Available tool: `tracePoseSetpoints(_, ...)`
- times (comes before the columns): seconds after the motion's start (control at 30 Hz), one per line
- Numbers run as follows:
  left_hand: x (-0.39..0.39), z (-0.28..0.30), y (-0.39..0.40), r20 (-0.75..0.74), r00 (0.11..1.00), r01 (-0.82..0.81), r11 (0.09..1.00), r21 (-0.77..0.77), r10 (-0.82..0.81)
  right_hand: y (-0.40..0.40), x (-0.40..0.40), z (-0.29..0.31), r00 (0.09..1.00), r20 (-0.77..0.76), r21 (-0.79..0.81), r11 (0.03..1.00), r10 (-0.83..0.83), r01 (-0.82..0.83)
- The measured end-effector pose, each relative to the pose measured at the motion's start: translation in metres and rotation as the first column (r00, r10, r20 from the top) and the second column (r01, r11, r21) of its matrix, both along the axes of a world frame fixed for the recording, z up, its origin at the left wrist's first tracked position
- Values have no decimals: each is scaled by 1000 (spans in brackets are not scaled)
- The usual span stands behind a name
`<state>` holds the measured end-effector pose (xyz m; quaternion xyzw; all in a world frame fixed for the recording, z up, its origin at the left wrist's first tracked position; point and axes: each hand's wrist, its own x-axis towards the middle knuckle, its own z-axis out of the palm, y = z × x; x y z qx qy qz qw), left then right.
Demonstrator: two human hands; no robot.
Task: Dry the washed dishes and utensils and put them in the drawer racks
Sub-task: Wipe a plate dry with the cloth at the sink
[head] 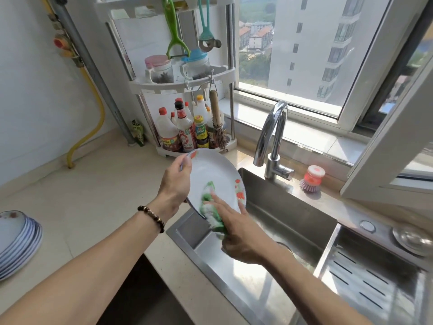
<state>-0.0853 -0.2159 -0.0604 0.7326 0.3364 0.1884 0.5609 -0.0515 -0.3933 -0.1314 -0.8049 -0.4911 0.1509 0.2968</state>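
I have the plate (210, 177) up over the left edge of the sink (293, 214), tilted so its white face turns toward me. My left hand (175, 184) grips it by the far-left rim, thumb on the front near a red flower print, fingers curled behind where I cannot see them. A beaded bracelet (152, 218) sits on that wrist.

My right hand (236, 233) presses a green and white cloth (210, 212) against the lower part of the plate — index finger stretched out flat on top of it, the rest of the fingers bunched round the cloth's lower end. The cloth hangs a little past the plate's bottom rim. Another red flower pattern shows on the plate's right rim, just beside my fingertips.

Off to my left on the counter (82, 195), a stack of plates (16, 240) with blue edges sits well apart from the sink. Behind the plate stands the corner shelf (182, 83), sauce bottles (185, 130) crowded on its base, a small whisk brush (216, 120) hanging in front of them, two lidded jars (161, 69) on the tier above and a green peeler (174, 31) dangling from the top.

The tap (274, 139) curves over the basin — beside it on the ledge, a pink dish brush (312, 178). At the sink's right, a slotted steel tray (375, 277).
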Motion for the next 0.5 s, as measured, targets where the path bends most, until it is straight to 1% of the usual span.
tracePoseSetpoints(0.03, -2, 3, 3, -13, 1000, 12, 1000, -4, -12, -8, 10, -6, 997, 48, -49, 997, -63, 65)
tracePoseSetpoints(0.07, -4, 4, 4, -23, 1000, 11, 1000, -14, -11, -14, 17, -11, 989, 59, -76, 988, -133, 137)
tracePoseSetpoints(0.1, -4, 4, 2, -25, 1000, -2, 1000, -26, 1, -14, 15, -11, 980, 35, -58, 978, -197, 199)
tracePoseSetpoints(0.13, -4, 4, -1, -14, 1000, -23, 999, -25, 22, -8, 7, -6, 973, -9, 6, 973, -232, 232)
tracePoseSetpoints(0.2, -1, 0, -6, -22, 998, -57, 998, 23, 58, 8, -22, 8, 983, -92, 94, 981, -159, 167)
tracePoseSetpoints(0.23, 0, -1, -7, -27, 998, -58, 997, 49, 59, 13, -32, 10, 989, -108, 113, 987, -105, 117)
tracePoseSetpoints(0.27, -1, 0, -6, -21, 999, -41, 998, 46, 42, 12, -33, 8, 994, -78, 119, 989, -74, 83)
tracePoseSetpoints(0.33, -5, 1, 0, -19, 1000, 5, 1000, -10, -5, 0, -16, -3, 992, 35, 49, 992, -121, 119)
tracePoseSetpoints(0.37, -6, 4, 5, -25, 1000, 12, 999, -37, -13, -6, -4, -8, 982, 77, 7, 985, -174, 174)
tracePoseSetpoints(0.4, -7, 5, 7, -36, 999, 6, 998, -59, -8, -10, 2, -10, 970, 84, -12, 973, -229, 231)
tracePoseSetpoints(0.43, -7, 5, 6, -42, 999, -12, 997, -73, 9, -8, -1, -8, 960, 59, 16, 962, -272, 272)
tracePoseSetpoints(0.47, -6, 4, 5, -36, 999, -38, 997, -67, 36, -1, -10, -2, 962, 17, 80, 959, -273, 271)
tracePoseSetpoints(0.5, -5, 4, 4, -29, 998, -62, 997, -50, 61, 7, -22, 6, 974, -21, 133, 965, -227, 228)
